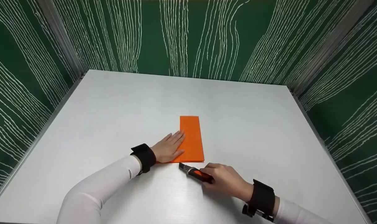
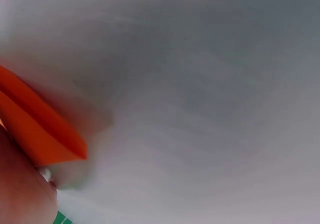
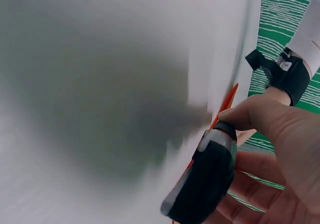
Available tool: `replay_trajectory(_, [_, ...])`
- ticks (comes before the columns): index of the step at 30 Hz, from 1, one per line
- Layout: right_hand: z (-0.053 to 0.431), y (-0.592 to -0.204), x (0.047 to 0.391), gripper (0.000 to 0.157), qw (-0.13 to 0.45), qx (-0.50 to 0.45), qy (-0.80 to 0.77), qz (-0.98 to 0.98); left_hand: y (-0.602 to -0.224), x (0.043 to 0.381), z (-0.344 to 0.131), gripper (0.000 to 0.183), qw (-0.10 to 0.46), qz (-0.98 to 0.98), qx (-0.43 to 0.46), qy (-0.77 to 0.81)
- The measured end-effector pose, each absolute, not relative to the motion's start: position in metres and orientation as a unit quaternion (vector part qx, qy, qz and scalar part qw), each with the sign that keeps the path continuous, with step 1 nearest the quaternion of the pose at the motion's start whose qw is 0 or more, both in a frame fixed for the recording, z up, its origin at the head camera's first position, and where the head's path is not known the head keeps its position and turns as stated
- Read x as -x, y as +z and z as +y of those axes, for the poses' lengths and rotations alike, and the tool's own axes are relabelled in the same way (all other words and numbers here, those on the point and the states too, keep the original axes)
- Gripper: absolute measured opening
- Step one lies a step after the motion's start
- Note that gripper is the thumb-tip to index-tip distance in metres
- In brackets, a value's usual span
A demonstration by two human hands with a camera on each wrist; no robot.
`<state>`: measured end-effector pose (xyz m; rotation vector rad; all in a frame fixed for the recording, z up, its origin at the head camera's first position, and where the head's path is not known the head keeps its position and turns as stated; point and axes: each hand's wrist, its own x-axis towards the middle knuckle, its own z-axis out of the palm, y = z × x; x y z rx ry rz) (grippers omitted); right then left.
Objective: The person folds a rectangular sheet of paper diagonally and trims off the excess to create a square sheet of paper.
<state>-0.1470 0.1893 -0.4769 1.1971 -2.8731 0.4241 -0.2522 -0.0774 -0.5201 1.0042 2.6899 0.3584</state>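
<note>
A folded piece of orange paper (image 1: pixel 191 140) lies near the middle of the white table. My left hand (image 1: pixel 169 147) rests flat on its left part, fingers stretched toward the right. In the left wrist view the layered edge of the orange paper (image 2: pixel 42 126) shows beside part of that hand (image 2: pixel 25 189). My right hand (image 1: pixel 227 180) grips a black and orange utility knife (image 1: pixel 197 174). The knife's front end points up and left, close to the paper's near edge. From the right wrist, the knife (image 3: pixel 207 176) appears held between thumb and fingers.
The white table (image 1: pixel 129 102) stretches around the paper on all sides. Green panels (image 1: pixel 151 37) with wavy white lines stand behind it and along both sides, joined by grey metal posts (image 1: pixel 60 34). A black band (image 1: pixel 263 197) wraps the right wrist, another (image 1: pixel 143 157) the left.
</note>
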Motion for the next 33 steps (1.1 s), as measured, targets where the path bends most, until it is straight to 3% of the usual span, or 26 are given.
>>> replay_trajectory(33, [0.176,-0.485,0.144,0.027,-0.002,-0.363,0.153,-0.919,-0.519,0.249,-0.077,0.069,0.112,0.926,-0.342,0.116])
